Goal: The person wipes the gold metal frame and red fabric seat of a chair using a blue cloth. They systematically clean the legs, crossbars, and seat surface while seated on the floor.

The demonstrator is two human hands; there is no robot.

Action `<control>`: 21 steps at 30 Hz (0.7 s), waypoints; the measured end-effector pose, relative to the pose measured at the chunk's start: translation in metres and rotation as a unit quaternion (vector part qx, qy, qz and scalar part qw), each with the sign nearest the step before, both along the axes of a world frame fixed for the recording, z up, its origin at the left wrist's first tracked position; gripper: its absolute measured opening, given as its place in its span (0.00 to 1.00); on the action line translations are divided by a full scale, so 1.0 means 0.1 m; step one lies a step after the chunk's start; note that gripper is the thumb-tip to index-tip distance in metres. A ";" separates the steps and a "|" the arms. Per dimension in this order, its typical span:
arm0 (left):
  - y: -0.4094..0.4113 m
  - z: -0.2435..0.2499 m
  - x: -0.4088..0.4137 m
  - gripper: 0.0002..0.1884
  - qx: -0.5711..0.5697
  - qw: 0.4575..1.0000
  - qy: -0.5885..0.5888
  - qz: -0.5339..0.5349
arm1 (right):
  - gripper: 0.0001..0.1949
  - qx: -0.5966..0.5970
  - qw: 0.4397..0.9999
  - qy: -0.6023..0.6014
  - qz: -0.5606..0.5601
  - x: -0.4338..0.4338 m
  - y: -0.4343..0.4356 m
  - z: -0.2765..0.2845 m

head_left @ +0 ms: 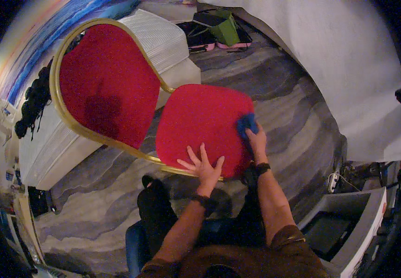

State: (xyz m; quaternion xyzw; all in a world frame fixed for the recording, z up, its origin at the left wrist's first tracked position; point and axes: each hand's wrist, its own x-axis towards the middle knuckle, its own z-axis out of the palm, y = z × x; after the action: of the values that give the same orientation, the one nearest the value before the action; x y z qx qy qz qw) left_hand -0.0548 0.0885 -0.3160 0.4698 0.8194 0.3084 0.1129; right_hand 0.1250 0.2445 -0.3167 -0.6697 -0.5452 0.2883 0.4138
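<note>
Before me stands a red upholstered chair with a gold frame (57,93). Its padded backrest (110,76) is to the left, and its seat cushion (200,118) faces up near the middle of the view. My left hand (205,168) lies on the near part of the seat with its fingers spread, holding nothing. At the seat's right edge my right hand (257,139) grips a blue cloth (246,124), which presses against the red fabric. Part of the cloth is hidden under my fingers.
Behind the chair is a white mattress (158,38) on a pale base. A green box-like thing (225,29) sits in an open pink-edged suitcase (200,47) at the back. White fabric (353,76) hangs at right, above a power strip (333,182) and a grey foam-lined case (370,215).
</note>
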 end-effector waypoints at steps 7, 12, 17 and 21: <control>-0.01 -0.02 0.06 0.52 -0.039 0.999 -0.003 0.005 | 0.28 0.049 0.982 -0.183 -0.014 -0.09 -0.14 -0.10; -0.09 0.07 -0.06 0.51 -0.095 0.993 -0.041 -0.049 | 0.26 0.040 0.967 -0.250 0.011 -0.21 -0.38 0.14; -0.29 -0.26 -0.33 0.52 -0.040 0.987 0.025 -0.157 | 0.27 0.075 0.932 -0.345 0.074 -0.44 -0.78 0.23; -0.52 -0.25 -0.41 0.57 -0.048 0.976 0.069 -0.201 | 0.28 0.064 0.922 -0.355 0.140 -0.62 -1.12 0.23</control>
State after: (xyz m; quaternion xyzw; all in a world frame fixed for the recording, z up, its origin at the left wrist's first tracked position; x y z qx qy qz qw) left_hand -0.0961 0.0364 -0.3409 0.6390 0.7281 0.2062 0.1381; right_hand 0.0630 0.1323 -0.2938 -0.6170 -0.7619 0.0515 0.1904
